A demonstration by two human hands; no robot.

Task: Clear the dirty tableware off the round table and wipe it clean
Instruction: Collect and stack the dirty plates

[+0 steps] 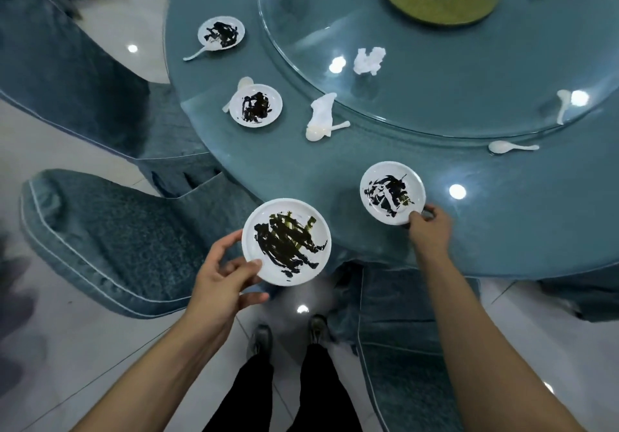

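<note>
Left hand [223, 277] gripping smeared plate [286, 241] by its rim at lower centre, right hand [428, 228] pinching second smeared plate [392, 193] on round table [502, 223], centre right

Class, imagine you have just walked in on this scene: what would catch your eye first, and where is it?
First, the two white plates smeared with dark sauce: the left hand holds the larger plate out past the table's edge, while the right hand grips the smaller plate near the rim of the blue round table. Next, crumpled white napkins lie on the glass turntable, with two more dirty plates further left.
</note>
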